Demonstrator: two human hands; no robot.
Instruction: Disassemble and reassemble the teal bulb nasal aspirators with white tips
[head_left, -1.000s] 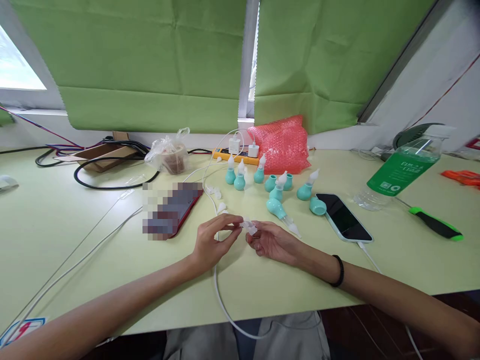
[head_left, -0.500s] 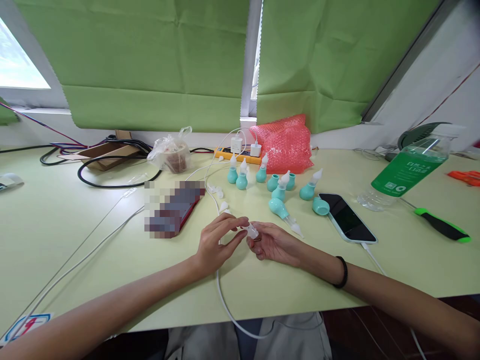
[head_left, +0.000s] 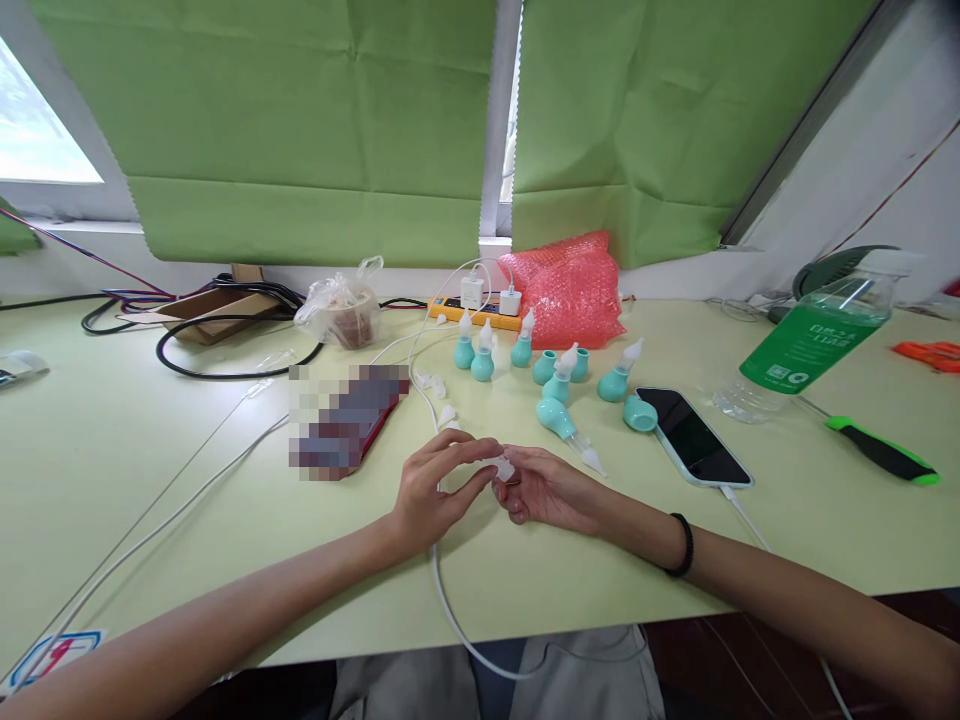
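My left hand (head_left: pixel 436 492) pinches a small translucent plastic nozzle piece (head_left: pixel 502 467) between thumb and fingers. On the piece's other side the fingers of my right hand (head_left: pixel 551 488) are closed on it too, partly hiding it. Just beyond my right hand lies a teal nasal aspirator (head_left: pixel 555 416) on its side, its clear tip toward me. Several more teal aspirators stand upright behind it, one of them an aspirator (head_left: pixel 616 380) with a whitish tip. A tipless teal bulb (head_left: pixel 640 412) rests against the phone. Loose white tips (head_left: pixel 448 414) lie past my left hand.
A phone (head_left: pixel 701 436), a green-labelled bottle (head_left: pixel 811 340) and a green-black handled tool (head_left: pixel 883 450) are on the right. Pink bubble wrap (head_left: pixel 571 298) and a yellow power strip (head_left: pixel 446 309) sit at the back. A white cable (head_left: pixel 441 585) runs under my left hand.
The nozzle piece has turned slightly between my fingers, and my left fingertips have shifted a little to the right over it. Other things are where they were.
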